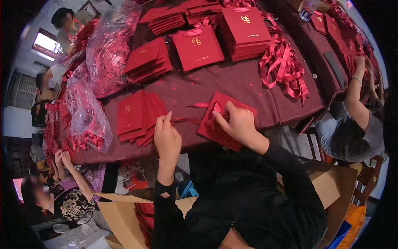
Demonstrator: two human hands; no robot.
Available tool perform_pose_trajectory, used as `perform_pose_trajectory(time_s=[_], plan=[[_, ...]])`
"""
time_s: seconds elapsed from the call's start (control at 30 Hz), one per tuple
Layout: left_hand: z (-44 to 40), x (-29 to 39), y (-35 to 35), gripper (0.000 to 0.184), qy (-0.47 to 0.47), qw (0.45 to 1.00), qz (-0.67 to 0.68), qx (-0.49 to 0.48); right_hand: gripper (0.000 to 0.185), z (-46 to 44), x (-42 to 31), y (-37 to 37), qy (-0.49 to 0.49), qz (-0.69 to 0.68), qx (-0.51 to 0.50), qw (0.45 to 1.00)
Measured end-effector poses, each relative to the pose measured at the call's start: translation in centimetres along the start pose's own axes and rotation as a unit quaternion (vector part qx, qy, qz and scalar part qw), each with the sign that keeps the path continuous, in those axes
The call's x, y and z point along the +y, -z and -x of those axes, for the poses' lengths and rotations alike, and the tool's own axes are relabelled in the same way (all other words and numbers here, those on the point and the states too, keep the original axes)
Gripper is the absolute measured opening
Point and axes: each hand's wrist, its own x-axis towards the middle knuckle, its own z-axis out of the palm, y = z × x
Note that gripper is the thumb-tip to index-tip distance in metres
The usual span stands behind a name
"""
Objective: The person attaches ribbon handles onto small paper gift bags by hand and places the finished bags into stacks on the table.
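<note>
Head view, left hand [168,139]: you pinch a red ribbon [188,120], centre.
Right hand [241,124]: apart from your left, on the red bag [224,99], right of centre; grip unclear.
Fanned bags [134,116]: left of centre.
Phone [335,68]: upper right.

A dark, phone-like slab [335,68] is laid near the right edge of the table [248,87], with a small white disc [314,76] set just beside it. A clear cup [306,12] is placed towards the far right corner. A person in grey [352,128] is seated at the right edge; a person in a patterned top [74,203] is seen by the left. Below the near edge, to the right, an orange bag [355,226] is partly shown.
</note>
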Motion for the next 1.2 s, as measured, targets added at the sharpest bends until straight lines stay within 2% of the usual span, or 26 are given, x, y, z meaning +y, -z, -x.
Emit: perform_pose_trajectory(time_s=[0.03,0.07,0.13,0.27,0.33,0.37,0.47,0.53,0.6,0.7,0.87,0.93,1.03,1.1,1.2], plan=[[0.2,0.3,-0.8,0.036,0.007,0.999,0.046,0.003,0.030,-0.2,0.9,-0.7,-0.011,-0.032,-0.007,0.999],[0.3,1.0,-1.9,0.035,-0.016,0.998,0.061,-0.004,0.030,0.0,1.5,-1.3,-0.012,-0.031,-0.004,0.999],[0.2,2.8,-3.7,0.033,-0.045,0.994,0.100,-0.028,0.028,0.2,2.5,-1.9,0.012,-0.151,-0.005,0.988],[-1.2,3.5,-5.9,0.032,-0.108,0.989,0.098,0.009,0.028,0.5,2.3,-1.5,-0.004,-0.127,-0.005,0.992],[-1.9,3.3,-5.6,0.021,-0.072,0.991,0.087,-0.071,0.035,0.4,2.3,-1.3,0.036,-0.095,-0.024,0.995],[-2.3,2.9,-5.6,0.021,-0.074,0.991,0.086,-0.071,0.035,0.3,2.3,-1.2,0.035,-0.096,-0.022,0.995],[-3.5,1.7,-6.0,0.007,-0.129,0.990,0.056,-0.007,0.041,0.2,2.2,-1.1,0.053,-0.063,-0.039,0.996],[-4.2,1.0,-6.4,0.008,-0.148,0.988,0.045,-0.003,0.043,0.2,2.0,-1.0,0.099,-0.073,-0.003,0.992],[-4.8,0.6,-6.5,0.009,-0.167,0.985,0.036,0.001,0.044,0.2,1.8,-0.8,0.092,-0.071,-0.012,0.993],[-5.5,0.6,-6.1,0.007,-0.108,0.993,0.051,0.016,0.046,0.5,2.2,-1.2,0.096,-0.059,-0.022,0.993],[-6.2,0.3,-6.1,0.006,-0.085,0.995,0.049,0.033,0.048,0.6,2.0,-0.9,0.106,-0.043,-0.032,0.993],[-6.5,0.4,-6.2,0.006,-0.069,0.996,0.041,0.039,0.042,0.7,2.0,-1.1,0.147,0.018,-0.041,0.988],[-6.7,0.3,-6.4,0.003,-0.054,0.997,0.036,0.039,0.036,0.8,2.4,-1.4,0.197,0.030,-0.055,0.978],[-6.9,-0.4,-6.8,0.003,-0.011,0.996,0.091,-0.002,0.037,1.0,2.9,-1.8,0.214,0.032,-0.071,0.974],[-6.9,-0.6,-7.1,0.005,-0.018,0.994,0.111,0.017,0.039,1.2,3.3,-1.8,0.236,0.036,-0.109,0.965]])
